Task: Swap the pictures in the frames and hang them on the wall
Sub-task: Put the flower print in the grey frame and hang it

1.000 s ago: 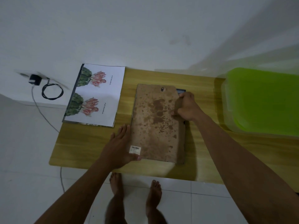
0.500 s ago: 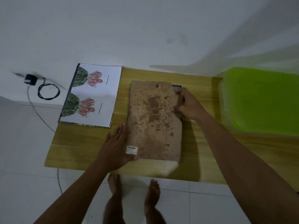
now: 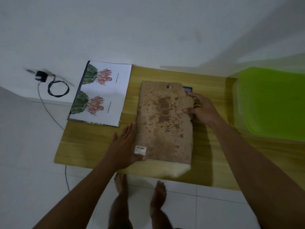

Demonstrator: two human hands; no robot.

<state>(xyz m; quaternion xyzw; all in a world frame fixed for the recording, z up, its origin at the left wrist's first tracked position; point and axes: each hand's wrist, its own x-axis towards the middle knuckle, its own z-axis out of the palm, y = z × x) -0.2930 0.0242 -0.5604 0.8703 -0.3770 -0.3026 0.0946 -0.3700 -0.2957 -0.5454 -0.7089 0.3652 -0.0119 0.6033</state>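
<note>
Right hand (image 3: 202,109) has loosened, thumb-pinching backing board (image 3: 165,123); left hand (image 3: 125,146) presses flat-fingered.

Views: one, head-worn, wide-angle.
Position: above the near edge of the wooden table (image 3: 92,146), at the person's head height.
Direction: forward and steeply down. The white wall (image 3: 132,30) fills the top, and the bare feet (image 3: 158,190) and tiled floor (image 3: 214,210) fill the bottom.
Range: near. Both forearms run from the bottom edge up to the left hand (image 3: 123,149) and right hand (image 3: 204,108).
Centre of view: backing board (image 3: 165,123).
Margins: printed sheet (image 3: 105,93) at left. The right edge cuts the green bin (image 3: 272,103).
</note>
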